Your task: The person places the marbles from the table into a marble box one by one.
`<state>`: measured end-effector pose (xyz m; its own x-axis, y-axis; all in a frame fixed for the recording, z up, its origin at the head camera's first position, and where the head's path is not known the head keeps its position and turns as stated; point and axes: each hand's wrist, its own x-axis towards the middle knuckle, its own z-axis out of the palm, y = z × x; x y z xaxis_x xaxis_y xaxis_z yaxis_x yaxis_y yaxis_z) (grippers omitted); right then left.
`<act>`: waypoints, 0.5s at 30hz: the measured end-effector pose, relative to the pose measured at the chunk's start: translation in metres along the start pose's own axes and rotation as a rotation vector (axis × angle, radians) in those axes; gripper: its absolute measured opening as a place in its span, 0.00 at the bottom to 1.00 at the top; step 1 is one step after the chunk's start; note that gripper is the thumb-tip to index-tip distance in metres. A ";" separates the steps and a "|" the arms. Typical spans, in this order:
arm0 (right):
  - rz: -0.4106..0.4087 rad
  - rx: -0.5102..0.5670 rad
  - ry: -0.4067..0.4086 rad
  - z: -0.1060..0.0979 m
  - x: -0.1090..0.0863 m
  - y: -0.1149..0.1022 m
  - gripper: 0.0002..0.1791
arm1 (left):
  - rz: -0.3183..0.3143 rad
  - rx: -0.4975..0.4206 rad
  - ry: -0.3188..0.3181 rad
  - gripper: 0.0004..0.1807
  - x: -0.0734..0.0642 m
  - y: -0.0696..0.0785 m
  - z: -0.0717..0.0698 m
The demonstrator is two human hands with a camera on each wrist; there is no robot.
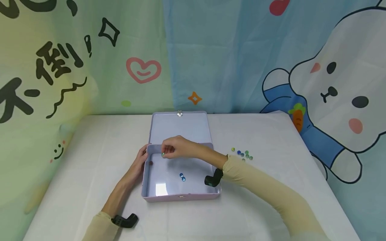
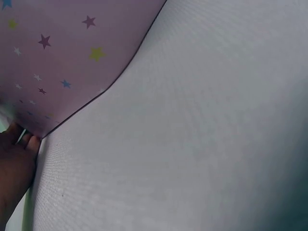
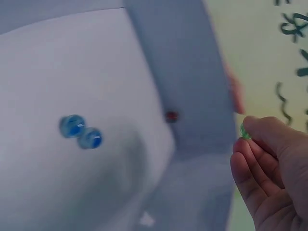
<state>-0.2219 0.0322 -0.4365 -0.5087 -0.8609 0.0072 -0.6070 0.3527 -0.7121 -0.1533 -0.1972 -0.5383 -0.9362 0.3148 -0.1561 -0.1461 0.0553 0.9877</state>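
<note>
A pale lilac box stands on the table with its lid raised at the back. Over the box's back left part, my right hand pinches a green marble between thumb and finger. Two blue marbles lie close together on the box floor, and a dark red marble sits near the left wall. My left hand rests against the outside of the left wall, near the back corner. The left wrist view shows its fingers touching the star-patterned outer side.
Several loose marbles, yellow, blue and green, lie on the white tablecloth to the right of the box. A printed curtain hangs behind the table. Each wrist wears a black camera.
</note>
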 end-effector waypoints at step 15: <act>0.068 -0.190 -0.303 0.047 0.033 0.013 0.05 | 0.017 0.013 -0.007 0.30 0.000 -0.001 -0.001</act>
<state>-0.2176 -0.0090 -0.4783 -0.3646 -0.8928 -0.2645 -0.6955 0.4500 -0.5602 -0.1536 -0.1978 -0.5391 -0.9362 0.3226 -0.1395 -0.1259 0.0626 0.9901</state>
